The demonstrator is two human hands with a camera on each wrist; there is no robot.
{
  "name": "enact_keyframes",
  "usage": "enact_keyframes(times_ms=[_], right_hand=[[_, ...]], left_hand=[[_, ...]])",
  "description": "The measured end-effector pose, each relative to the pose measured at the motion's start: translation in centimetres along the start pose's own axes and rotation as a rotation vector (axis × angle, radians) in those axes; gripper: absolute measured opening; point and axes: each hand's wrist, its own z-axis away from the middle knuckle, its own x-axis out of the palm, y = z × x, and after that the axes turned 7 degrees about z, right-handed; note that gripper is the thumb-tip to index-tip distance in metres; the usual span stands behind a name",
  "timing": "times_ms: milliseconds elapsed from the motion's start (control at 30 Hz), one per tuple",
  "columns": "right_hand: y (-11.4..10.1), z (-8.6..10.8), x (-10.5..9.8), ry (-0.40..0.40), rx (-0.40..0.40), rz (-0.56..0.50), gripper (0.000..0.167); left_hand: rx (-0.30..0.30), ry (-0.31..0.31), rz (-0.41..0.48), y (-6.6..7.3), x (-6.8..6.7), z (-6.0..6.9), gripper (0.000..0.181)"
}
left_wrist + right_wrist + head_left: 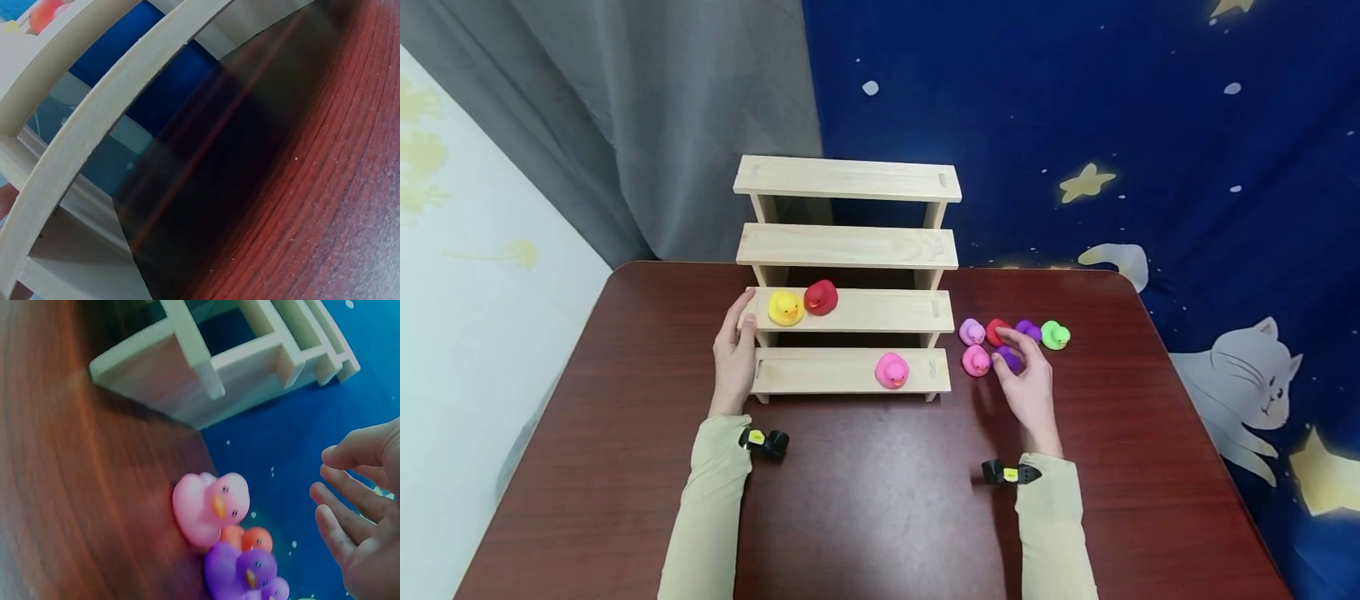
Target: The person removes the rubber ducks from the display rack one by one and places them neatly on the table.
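Note:
My left hand (733, 358) holds the left end of a stepped wooden rack (850, 246), thumb in front and fingers at the board's edge; the left wrist view shows only bits of its fingers. A yellow duck (785, 308) and a red duck (821, 297) sit on the second board from the bottom. On the lowest board is a pink duck (892, 371). My right hand (1028, 379) hovers over ducks on the table right of the rack, thumb and fingers apart and holding nothing. Beneath it are a purple duck (1006, 359) and a red duck (996, 332).
Around the right hand also stand a lilac duck (972, 332), a pink duck (976, 361), another purple duck (1028, 331) and a green duck (1056, 335). The brown table (850, 500) meets a blue patterned curtain (1000, 100) and a grey curtain (700, 100) behind.

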Motion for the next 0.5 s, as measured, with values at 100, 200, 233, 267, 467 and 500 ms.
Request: enact_keyframes(times_ms=[100,200,233,267,467,500], right_hand=[[-0.5,-0.2,0.4,0.001,-0.034,-0.025,0.034],[-0.9,-0.3,1.0,-0.005,-0.063,-0.035,0.033],[-1.1,-0.4,1.2,-0.01,-0.073,-0.036,0.033],[-1.3,-0.4,1.4,-0.016,-0.08,-0.037,0.033],[-2.5,-0.5,2.8,-0.045,-0.085,-0.059,0.032],[-2.7,-0.5,3.0,-0.048,-0.091,-0.058,0.032]], left_hand=[[-0.006,-0.005,-0.005,-0.1,-0.1,0.0,0.04],[-0.007,-0.008,-0.005,-0.2,-0.1,0.0,0.04],[-0.005,-0.008,-0.004,-0.2,-0.2,0.0,0.04],[-0.004,-0.007,-0.003,-0.2,-0.2,0.0,0.04],[-0.001,-0.005,-0.005,-0.1,-0.2,0.0,0.04],[-0.001,-0.002,-0.006,-0.1,-0.2,0.0,0.04]])
